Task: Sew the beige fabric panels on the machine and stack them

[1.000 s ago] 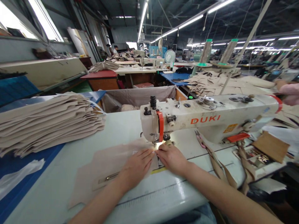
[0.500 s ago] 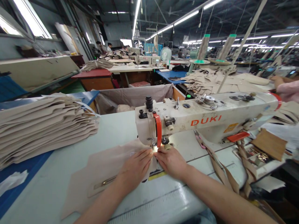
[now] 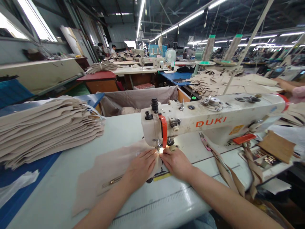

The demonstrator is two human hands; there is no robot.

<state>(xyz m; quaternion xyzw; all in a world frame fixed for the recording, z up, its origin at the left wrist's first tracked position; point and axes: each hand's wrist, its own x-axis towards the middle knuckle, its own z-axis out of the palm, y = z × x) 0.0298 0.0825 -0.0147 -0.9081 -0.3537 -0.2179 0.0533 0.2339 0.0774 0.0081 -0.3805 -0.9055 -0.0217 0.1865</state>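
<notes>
A beige fabric panel (image 3: pixel 107 162) lies flat on the pale table of a white sewing machine (image 3: pixel 183 119). A short zipper (image 3: pixel 115 180) is set into the panel, partly covered by my left forearm. My left hand (image 3: pixel 141 167) rests flat on the fabric, its fingertips beside the lit needle area. On the other side of the needle, my right hand (image 3: pixel 176 163) has its fingers closed together at the fabric's edge. An orange guard (image 3: pixel 164 131) stands just above my fingertips. The stitching point itself is mostly hidden by both hands.
A thick stack of beige fabric pieces (image 3: pixel 47 130) sits at left. Thread snips (image 3: pixel 204 141) and fabric strips (image 3: pixel 224 171) lie right of the needle, beside a tray of small metal parts (image 3: pixel 268 160). Another person's arm (image 3: pixel 288 86) shows at far right.
The fabric panel and its zipper have slid right, toward the needle. Both hands stay close to the needle, and the view has shifted slightly.
</notes>
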